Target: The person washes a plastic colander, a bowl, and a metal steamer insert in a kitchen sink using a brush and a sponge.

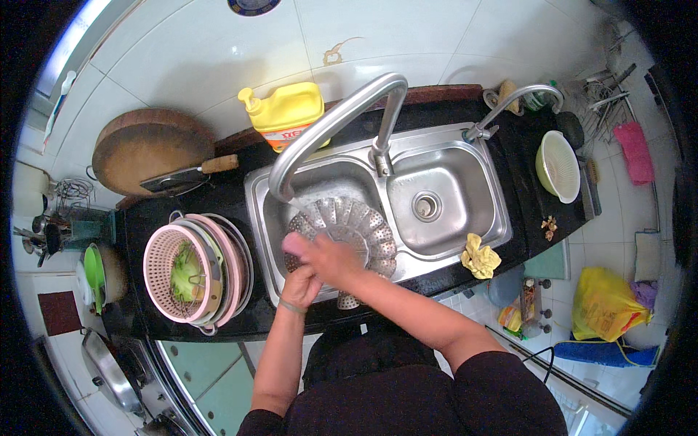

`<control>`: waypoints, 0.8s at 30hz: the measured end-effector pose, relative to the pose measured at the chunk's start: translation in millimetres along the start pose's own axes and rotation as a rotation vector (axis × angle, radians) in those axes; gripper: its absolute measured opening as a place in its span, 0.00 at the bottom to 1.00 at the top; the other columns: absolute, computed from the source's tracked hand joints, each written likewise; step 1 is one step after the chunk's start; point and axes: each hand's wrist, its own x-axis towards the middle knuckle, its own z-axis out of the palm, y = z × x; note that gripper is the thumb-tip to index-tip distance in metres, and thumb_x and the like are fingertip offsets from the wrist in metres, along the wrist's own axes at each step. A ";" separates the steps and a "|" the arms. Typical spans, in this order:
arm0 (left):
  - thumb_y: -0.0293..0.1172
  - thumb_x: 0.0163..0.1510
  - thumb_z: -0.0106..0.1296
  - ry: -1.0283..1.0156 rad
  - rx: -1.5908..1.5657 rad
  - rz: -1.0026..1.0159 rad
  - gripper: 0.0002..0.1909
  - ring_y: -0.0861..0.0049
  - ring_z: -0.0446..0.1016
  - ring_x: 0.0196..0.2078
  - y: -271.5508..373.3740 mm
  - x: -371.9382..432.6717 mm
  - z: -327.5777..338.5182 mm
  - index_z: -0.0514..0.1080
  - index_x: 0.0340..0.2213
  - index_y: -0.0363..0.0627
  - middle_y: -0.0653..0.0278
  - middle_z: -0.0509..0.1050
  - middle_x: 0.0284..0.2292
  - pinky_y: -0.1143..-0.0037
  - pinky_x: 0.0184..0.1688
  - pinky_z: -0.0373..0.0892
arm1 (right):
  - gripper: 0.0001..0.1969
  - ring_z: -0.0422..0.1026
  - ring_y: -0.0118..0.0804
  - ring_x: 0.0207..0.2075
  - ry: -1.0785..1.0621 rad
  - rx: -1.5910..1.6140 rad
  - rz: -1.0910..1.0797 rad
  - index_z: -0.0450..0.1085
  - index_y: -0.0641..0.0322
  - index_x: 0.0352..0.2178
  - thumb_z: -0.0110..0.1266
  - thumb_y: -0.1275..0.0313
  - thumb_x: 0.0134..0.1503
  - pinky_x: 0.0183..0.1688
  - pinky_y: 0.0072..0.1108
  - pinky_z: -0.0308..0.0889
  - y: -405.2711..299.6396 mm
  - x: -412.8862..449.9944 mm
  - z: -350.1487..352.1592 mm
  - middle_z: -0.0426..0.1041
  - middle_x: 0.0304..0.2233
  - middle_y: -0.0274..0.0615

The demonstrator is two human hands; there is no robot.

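A folding metal steamer basket (pixel 381 238), its perforated leaves fanned out, is tilted over the left bowl of the steel double sink (pixel 349 169). My left hand (pixel 301 288) is closed at the basket's near-left edge; the fingertips are partly hidden. Blurred by motion, my right hand (pixel 339 262) reaches across the basket. It grips a pink cloth or sponge (pixel 296 243) against the leaves on the left side. The large curved faucet (pixel 338 131) arches above, its spout end just over the basket's far-left part.
Left of the sink stand stacked basins with a pink colander (pixel 155 272) holding leafy greens (pixel 185 275). Behind are a yellow detergent jug (pixel 286 109), a round chopping board (pixel 147 139) and a cleaver (pixel 174 177). Rightward lie a crumpled yellow cloth (pixel 480 256) and a pale-green colander (pixel 557 166).
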 end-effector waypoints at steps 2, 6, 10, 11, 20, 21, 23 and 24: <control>0.21 0.46 0.47 -0.084 0.165 0.059 0.08 0.75 0.71 0.32 -3.1 4.0 -29.7 0.70 0.31 0.35 0.61 0.72 0.31 0.75 0.37 0.68 | 0.18 0.69 0.54 0.28 -0.067 0.069 -0.017 0.60 0.45 0.45 0.47 0.69 0.50 0.28 0.38 0.64 -13.7 4.3 -0.1 0.67 0.27 0.52; 0.17 0.46 0.46 -0.012 0.369 0.109 0.11 0.74 0.71 0.35 8.1 -8.2 -16.4 0.69 0.35 0.36 0.60 0.72 0.32 0.74 0.41 0.67 | 0.19 0.69 0.54 0.29 0.056 -0.047 0.256 0.60 0.44 0.46 0.46 0.70 0.50 0.29 0.39 0.64 35.6 9.1 -13.8 0.67 0.28 0.52; 0.21 0.48 0.44 -0.040 0.103 0.182 0.10 0.70 0.71 0.37 3.5 -12.3 -4.5 0.68 0.34 0.32 0.57 0.72 0.35 0.69 0.42 0.67 | 0.19 0.69 0.54 0.30 0.105 -0.010 0.344 0.58 0.45 0.47 0.45 0.70 0.51 0.31 0.39 0.64 35.0 -16.1 -0.5 0.67 0.29 0.52; 0.22 0.48 0.44 -0.086 0.160 0.258 0.10 0.69 0.71 0.37 -2.1 -8.9 -7.2 0.68 0.33 0.31 0.56 0.72 0.35 0.68 0.43 0.67 | 0.19 0.69 0.55 0.31 0.096 0.011 0.262 0.58 0.45 0.47 0.45 0.70 0.51 0.31 0.40 0.64 32.2 -22.0 14.1 0.67 0.29 0.52; 0.22 0.45 0.43 0.035 -0.054 0.101 0.17 0.62 0.68 0.43 -5.0 -1.4 -30.7 0.65 0.40 0.30 0.54 0.69 0.41 0.63 0.50 0.62 | 0.20 0.69 0.54 0.29 0.104 -0.068 0.355 0.60 0.43 0.48 0.44 0.72 0.52 0.30 0.40 0.63 45.5 2.3 -33.7 0.67 0.29 0.51; 0.22 0.45 0.43 0.038 -0.060 0.106 0.17 0.62 0.68 0.43 -1.1 -3.1 -28.7 0.65 0.40 0.30 0.54 0.69 0.41 0.63 0.50 0.62 | 0.21 0.69 0.54 0.29 0.052 -0.076 0.401 0.60 0.43 0.48 0.44 0.72 0.51 0.31 0.39 0.63 37.3 -11.2 -41.0 0.67 0.29 0.51; 0.21 0.45 0.43 0.024 -0.124 0.136 0.20 0.62 0.67 0.45 6.1 -2.1 -19.1 0.63 0.42 0.29 0.54 0.69 0.42 0.63 0.52 0.61 | 0.21 0.70 0.54 0.29 0.001 -0.091 0.454 0.60 0.42 0.48 0.45 0.72 0.51 0.31 0.39 0.64 26.2 -35.4 -35.8 0.67 0.29 0.51; 0.21 0.45 0.42 0.079 -0.131 0.137 0.20 0.62 0.67 0.45 5.1 1.4 -27.0 0.62 0.43 0.30 0.54 0.68 0.43 0.62 0.52 0.61 | 0.21 0.70 0.54 0.29 0.005 -0.063 0.381 0.60 0.42 0.48 0.45 0.72 0.51 0.31 0.38 0.64 16.2 -47.1 -25.7 0.67 0.29 0.50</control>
